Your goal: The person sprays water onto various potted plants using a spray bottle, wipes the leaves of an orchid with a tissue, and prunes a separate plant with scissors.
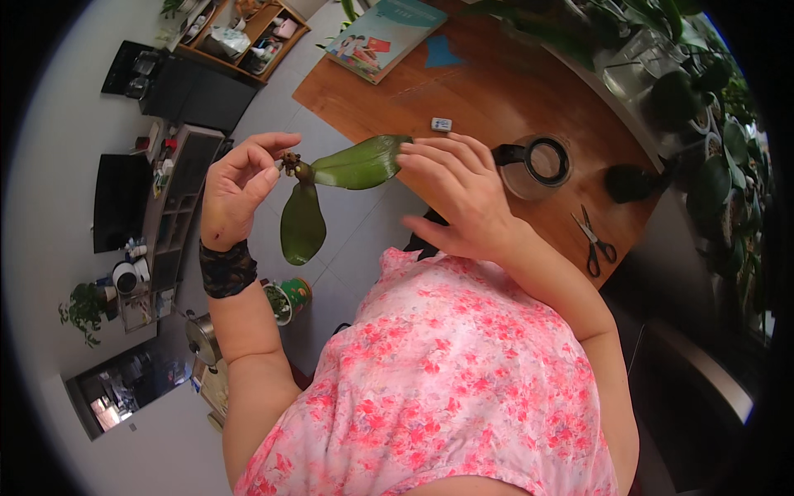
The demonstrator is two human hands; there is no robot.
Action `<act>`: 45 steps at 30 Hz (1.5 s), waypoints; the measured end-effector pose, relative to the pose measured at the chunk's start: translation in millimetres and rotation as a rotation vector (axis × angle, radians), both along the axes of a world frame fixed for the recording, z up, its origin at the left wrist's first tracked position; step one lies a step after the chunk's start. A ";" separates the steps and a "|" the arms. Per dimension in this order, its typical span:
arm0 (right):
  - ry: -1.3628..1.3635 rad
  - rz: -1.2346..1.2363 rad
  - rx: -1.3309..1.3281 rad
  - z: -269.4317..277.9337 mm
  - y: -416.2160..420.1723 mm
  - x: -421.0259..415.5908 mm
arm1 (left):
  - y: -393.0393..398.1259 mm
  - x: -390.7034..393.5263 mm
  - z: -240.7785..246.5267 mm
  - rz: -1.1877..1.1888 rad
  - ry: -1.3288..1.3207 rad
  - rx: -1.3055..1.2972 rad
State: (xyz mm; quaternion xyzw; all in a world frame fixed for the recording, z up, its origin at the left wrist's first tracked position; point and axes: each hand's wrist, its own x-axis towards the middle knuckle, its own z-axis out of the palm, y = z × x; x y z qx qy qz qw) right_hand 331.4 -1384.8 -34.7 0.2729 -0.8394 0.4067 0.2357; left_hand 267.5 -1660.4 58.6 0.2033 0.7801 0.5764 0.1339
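Observation:
Held in the air left of the wooden table (384, 102) is a small orchid plant (356, 166) with broad green leaves and a short brown root stub. My left hand (239, 183) pinches the stub between thumb and fingertips; a dark patterned band wraps that wrist. My right hand (462, 192) has its fingers apart at the tip of the upper leaf, and its fingertips overlap the leaf edge; whether they press on it I cannot tell. The other leaf hangs downward below the stub.
On the table lie a book (384, 37), a blue paper piece (441, 52), a small white box (441, 124), a black-lidded clear jug (538, 170) and scissors (593, 242). Potted plants (713, 155) line the right side. A green planter (291, 300) stands on the floor.

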 end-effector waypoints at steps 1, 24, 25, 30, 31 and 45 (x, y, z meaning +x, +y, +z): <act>-0.032 0.009 0.018 1.7 -6.6 -4.9 | 13.9 -3.9 -2.3 -0.046 -0.006 0.030; -0.935 -0.605 0.296 -8.6 166.9 33.1 | 204.6 -26.1 -140.7 -0.319 -0.859 0.364; -1.057 -0.618 0.309 -11.1 173.1 29.9 | 206.8 -24.3 -141.3 -0.322 -0.879 0.381; -1.350 -0.652 0.055 -8.1 188.3 20.4 | 215.3 -21.4 -137.4 -0.426 -0.797 0.512; -1.461 -0.624 0.074 -6.7 191.4 13.3 | 216.8 -22.1 -136.2 -0.440 -0.766 0.503; -1.464 -0.514 0.245 -27.7 200.0 -20.1 | 242.2 -43.3 -165.2 -0.126 -0.757 0.408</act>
